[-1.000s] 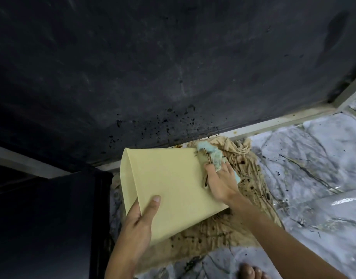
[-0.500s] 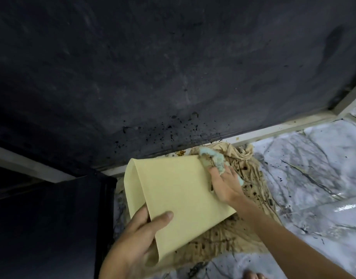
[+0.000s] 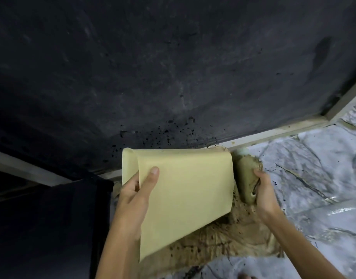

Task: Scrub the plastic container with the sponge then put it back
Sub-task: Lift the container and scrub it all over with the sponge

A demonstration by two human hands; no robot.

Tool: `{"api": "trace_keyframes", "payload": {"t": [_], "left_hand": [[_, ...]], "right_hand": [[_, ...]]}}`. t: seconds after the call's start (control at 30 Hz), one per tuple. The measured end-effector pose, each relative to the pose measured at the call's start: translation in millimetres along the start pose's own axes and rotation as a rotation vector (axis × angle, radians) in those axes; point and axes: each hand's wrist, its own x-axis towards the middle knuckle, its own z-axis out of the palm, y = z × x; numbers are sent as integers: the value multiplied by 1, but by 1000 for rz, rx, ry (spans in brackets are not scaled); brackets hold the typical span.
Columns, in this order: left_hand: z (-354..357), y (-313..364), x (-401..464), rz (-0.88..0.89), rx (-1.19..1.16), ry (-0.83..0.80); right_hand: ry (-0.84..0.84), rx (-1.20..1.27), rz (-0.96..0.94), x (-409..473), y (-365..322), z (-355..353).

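In the head view, a pale yellow plastic container [image 3: 185,190] is held tilted on its side above a stained cloth, its open rim toward the upper left. My left hand [image 3: 136,191] grips it near the rim, thumb flat on the upper wall. My right hand [image 3: 263,195] is just beyond the container's right end, closed on the sponge [image 3: 246,176]. The sponge shows as a blurred tan lump with a pale teal tip. It sits against the container's right edge. The container's inside is hidden.
A brown, spotted cloth [image 3: 233,240] lies on the grey marble floor [image 3: 314,178] under the container. A dark speckled wall [image 3: 173,77] with a pale skirting strip [image 3: 273,133] rises behind. A black cabinet [image 3: 52,228] stands left. Toes [image 3: 245,276] show at the bottom edge.
My right hand with the sponge has slid off the container's upper wall to its right end. My left hand has moved up the side toward the rim, and the container has turned.
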Motion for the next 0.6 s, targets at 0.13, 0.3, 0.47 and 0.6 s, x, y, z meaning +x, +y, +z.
{"api": "trace_keyframes", "payload": {"t": [0.13, 0.3, 0.47, 0.6], "left_hand": [[-1, 2, -18, -22, 71, -25], [-4, -11, -26, -15, 110, 35], [-6, -20, -28, 21, 186, -69], [-4, -19, -27, 83, 235, -92]], "right_hand": [[-46, 14, -142, -28, -17, -6], [-249, -210, -194, -72, -31, 23], [-508, -740, -311, -96, -39, 86], [-651, -865, -536, -96, -57, 136]]}}
